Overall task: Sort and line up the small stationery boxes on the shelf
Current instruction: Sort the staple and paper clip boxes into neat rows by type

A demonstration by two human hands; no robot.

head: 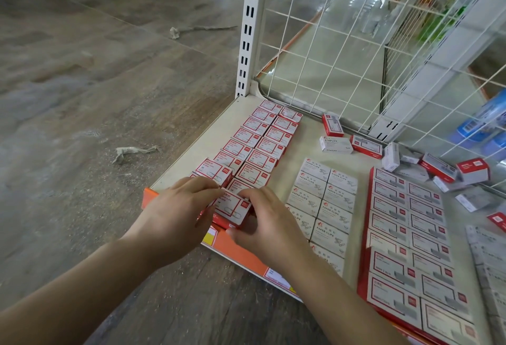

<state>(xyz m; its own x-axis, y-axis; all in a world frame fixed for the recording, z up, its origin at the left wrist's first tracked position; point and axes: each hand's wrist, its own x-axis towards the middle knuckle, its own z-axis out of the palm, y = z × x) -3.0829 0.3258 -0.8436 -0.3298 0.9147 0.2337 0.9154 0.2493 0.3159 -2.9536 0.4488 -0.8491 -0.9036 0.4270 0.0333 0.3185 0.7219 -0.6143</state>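
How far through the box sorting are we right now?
Done: red paper clip rows, white paper clip rows and the red block sit lined up. In hand: both hands, left and right, hold a red box at the front. Left: loose boxes by the wire grid.

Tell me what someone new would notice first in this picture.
Two hands, the left hand and right hand, meet at the shelf's front edge, holding a red and white box at the near end of a double row of matching boxes. To the right lie neat rows of white paper clip boxes, and a loose jumble of small boxes sits by the wire grid at the back.
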